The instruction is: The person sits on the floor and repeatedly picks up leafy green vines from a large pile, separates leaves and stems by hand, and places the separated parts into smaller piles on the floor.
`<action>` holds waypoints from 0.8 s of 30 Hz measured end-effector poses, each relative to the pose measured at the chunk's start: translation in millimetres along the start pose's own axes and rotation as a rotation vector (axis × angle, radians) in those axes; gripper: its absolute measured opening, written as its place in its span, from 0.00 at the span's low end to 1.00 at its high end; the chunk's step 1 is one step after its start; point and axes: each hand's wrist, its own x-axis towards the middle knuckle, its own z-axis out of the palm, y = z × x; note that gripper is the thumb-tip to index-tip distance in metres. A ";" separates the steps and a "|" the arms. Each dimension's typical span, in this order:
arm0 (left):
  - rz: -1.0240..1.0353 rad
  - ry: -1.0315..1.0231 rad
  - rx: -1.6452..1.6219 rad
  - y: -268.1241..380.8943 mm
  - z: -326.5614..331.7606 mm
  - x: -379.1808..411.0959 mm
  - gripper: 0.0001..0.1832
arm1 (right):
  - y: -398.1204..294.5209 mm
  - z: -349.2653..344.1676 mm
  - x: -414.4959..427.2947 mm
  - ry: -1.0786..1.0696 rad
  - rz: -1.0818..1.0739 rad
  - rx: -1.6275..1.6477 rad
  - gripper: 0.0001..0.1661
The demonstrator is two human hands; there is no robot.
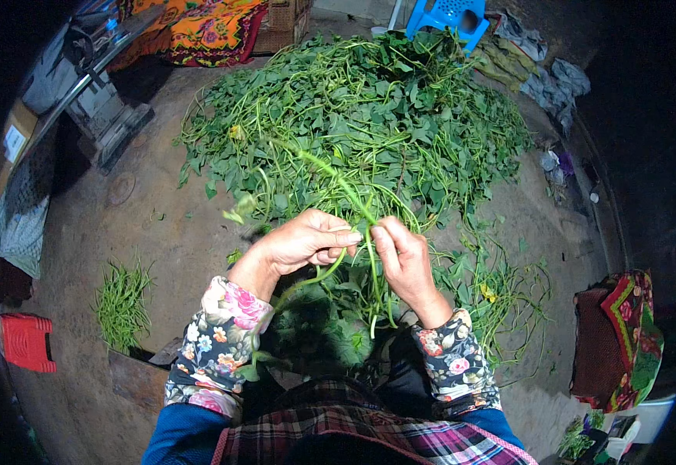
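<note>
My left hand (pixel 317 239) pinches a green leafy vine (pixel 300 285) between thumb and fingers; its stem hangs down past the flowered sleeve. Close beside it, my right hand (pixel 402 256) grips green stems (pixel 338 177) at the fingertips, some reaching up and left, others hanging below. The upper stem is blurred. In front of me spreads a large heap of leafy vines (pixel 349 116) on the floor. More leaves (pixel 352 337) lie below my hands, over my lap or between my legs; which, I cannot tell.
A bundle of trimmed green stems (pixel 123 305) lies at the left, near a red plastic stool (pixel 27 342). Loose vines (pixel 512 308) trail on the right floor. A blue plastic stool (pixel 448 20) stands behind the heap. A cloth-draped object (pixel 620 343) is at the far right.
</note>
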 end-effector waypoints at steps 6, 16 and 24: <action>0.025 0.074 0.058 -11.8 -3.2 5.2 0.11 | 11.1 -0.3 1.3 -0.206 -0.007 -0.192 0.10; 0.043 0.101 0.070 -4.8 0.9 -1.2 0.11 | 43.2 -42.8 7.5 0.324 0.118 -0.239 0.13; 0.056 0.192 0.108 -0.4 6.9 4.6 0.11 | 8.6 8.1 -7.7 -0.134 -0.026 -0.145 0.07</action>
